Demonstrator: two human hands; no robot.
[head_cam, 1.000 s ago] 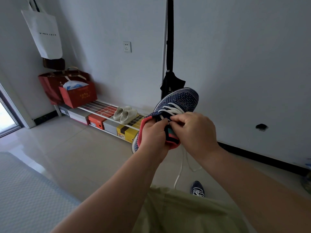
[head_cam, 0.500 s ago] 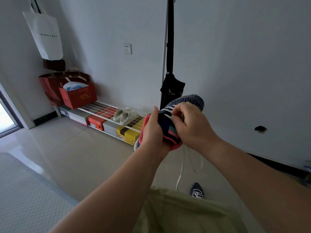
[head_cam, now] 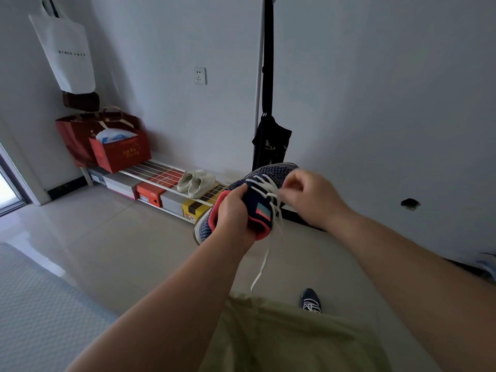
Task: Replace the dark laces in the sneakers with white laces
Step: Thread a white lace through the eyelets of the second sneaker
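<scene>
The sneaker (head_cam: pixel 249 200) is held up in front of the body by the left hand (head_cam: pixel 232 214), whose fingers are curled round the pink-lined collar at the heel end. The right hand (head_cam: pixel 308 197) is blurred; its fingertips appear pinched on the white lace (head_cam: pixel 268 189) near the upper eyelets, though the pinch cannot be made out exactly. White lace is already crossed over the tongue, and one loose end (head_cam: pixel 261 267) hangs down below the shoe.

The step is judged to be tightening or feeding the lace through the top eyelets. It would be done best with the shoe kept steady by the collar, slack drawn out evenly row by row, and the hanging end kept free of tangles.

A second sneaker (head_cam: pixel 310 302), also white-laced, lies on the tiled floor (head_cam: pixel 134 245) beyond the knee. Against the wall a low shoe rack (head_cam: pixel 161 181) carries pale slippers (head_cam: pixel 197 181), with shoe boxes beneath and red bags (head_cam: pixel 112 146) at its end.
</scene>
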